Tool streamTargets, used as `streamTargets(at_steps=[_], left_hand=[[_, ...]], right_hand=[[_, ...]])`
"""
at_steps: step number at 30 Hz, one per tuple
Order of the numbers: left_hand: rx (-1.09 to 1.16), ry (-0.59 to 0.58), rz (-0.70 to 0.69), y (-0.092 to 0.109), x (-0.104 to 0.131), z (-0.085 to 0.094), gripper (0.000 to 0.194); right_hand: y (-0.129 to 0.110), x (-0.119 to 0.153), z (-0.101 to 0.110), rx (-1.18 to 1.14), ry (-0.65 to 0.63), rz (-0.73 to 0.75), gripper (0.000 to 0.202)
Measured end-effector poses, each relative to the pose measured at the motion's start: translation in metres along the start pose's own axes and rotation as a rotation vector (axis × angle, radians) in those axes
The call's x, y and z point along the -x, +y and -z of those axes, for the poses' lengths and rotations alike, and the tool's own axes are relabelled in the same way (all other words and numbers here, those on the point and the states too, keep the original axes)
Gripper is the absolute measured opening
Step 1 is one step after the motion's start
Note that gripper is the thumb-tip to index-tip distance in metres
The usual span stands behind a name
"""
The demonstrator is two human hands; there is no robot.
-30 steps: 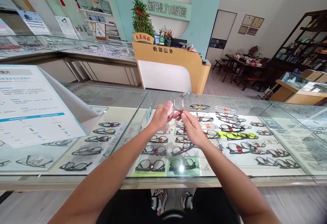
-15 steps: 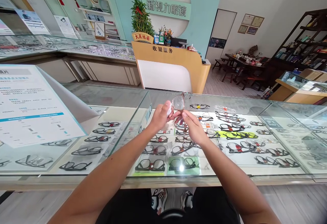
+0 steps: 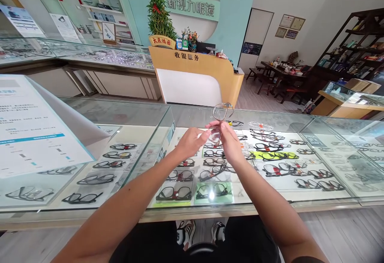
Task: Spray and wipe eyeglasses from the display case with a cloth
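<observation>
A pair of thin-framed glasses (image 3: 221, 112) is held up above the glass counter, one lens above the fingers and the other below them. My right hand (image 3: 231, 143) pinches the frame near its middle. On the left of the frame, my left hand (image 3: 193, 142) is closed round a small white cloth (image 3: 199, 135), with its fingertips close to the lower lens. Most of the cloth is hidden by the fingers.
Rows of glasses (image 3: 175, 193) lie inside the glass display counter (image 3: 240, 210). A large printed sign (image 3: 36, 127) stands on it at the left. Beyond are a wooden cashier desk (image 3: 192, 67), more display cases (image 3: 111, 61) and a dark table (image 3: 277, 69).
The glasses have moved up slightly and turned in my right hand. My left hand has shifted, and less of the white cloth shows. The whole view has drifted a little.
</observation>
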State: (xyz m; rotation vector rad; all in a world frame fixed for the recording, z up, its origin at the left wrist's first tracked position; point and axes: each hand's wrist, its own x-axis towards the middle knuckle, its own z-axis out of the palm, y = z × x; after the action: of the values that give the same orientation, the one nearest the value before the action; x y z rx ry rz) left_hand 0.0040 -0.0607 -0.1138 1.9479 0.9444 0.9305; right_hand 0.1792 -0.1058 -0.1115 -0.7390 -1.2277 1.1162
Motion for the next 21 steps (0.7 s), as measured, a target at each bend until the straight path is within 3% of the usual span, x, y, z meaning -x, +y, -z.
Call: streamTargets(at_steps=[6,12,21], left_hand=[[0.091,0.072,0.030,0.003,-0.002,0.004,0.079],[0.210,0.183,0.071,-0.002,-0.007,0.014,0.081],[0.299,0.193,0.106,-0.009,-0.012,0.022,0.077]], right_hand=[[-0.002,0.001,0.001,0.046,-0.039,-0.015,0.043],[-0.008,0.005,-0.005,0.265,-0.136,0.037,0.051],[-0.005,0.009,-0.007,0.260,-0.230,0.037,0.046]])
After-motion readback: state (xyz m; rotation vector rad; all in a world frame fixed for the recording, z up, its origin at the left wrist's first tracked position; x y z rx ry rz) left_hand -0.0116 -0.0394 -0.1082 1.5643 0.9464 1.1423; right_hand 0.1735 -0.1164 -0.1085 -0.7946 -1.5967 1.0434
